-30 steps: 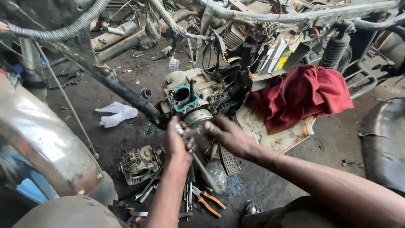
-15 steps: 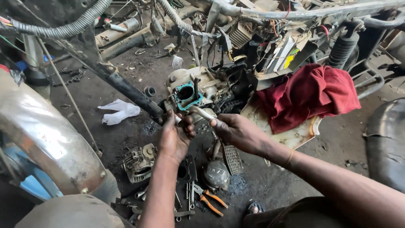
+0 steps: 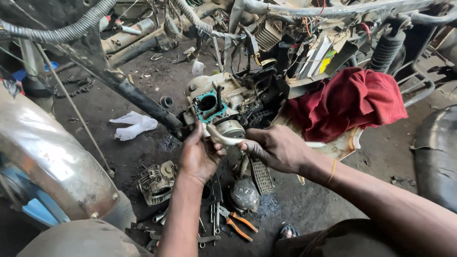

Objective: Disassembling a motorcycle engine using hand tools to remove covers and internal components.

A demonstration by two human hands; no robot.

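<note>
Held between both hands, just in front of the engine [image 3: 223,102]: a curved pale bar [image 3: 223,138]. Closed the left hand [image 3: 200,157] around the near left end of it, fingers narrow and thumb pressing on top. Gripped the right end with the right hand [image 3: 276,150], fingers wrapped tight around it. Cannot tell whether the bar touched the engine or only hung just in front of it.

Compared with a second ago: showed then only a small pale tip at the left hand, with a dark rod pointing down and near. Lay now almost level across both hands, with the whole curve in view. Stayed in nearly the same place, both hands, just below the green gasket [image 3: 209,105]; seemed to turn the piece more than to carry it. Judged from this: bar loose in the hands and under control of both.

Lay on the dirty floor [image 3: 143,100] near the hands: a finned engine part [image 3: 157,183] to the left, a round cover [image 3: 245,195] and a ribbed pedal [image 3: 262,177] under the wrists, orange-handled pliers [image 3: 240,224] nearer. Untouched as before: red cloth [image 3: 352,102] to the right, white rag [image 3: 133,126] to the left.
</note>
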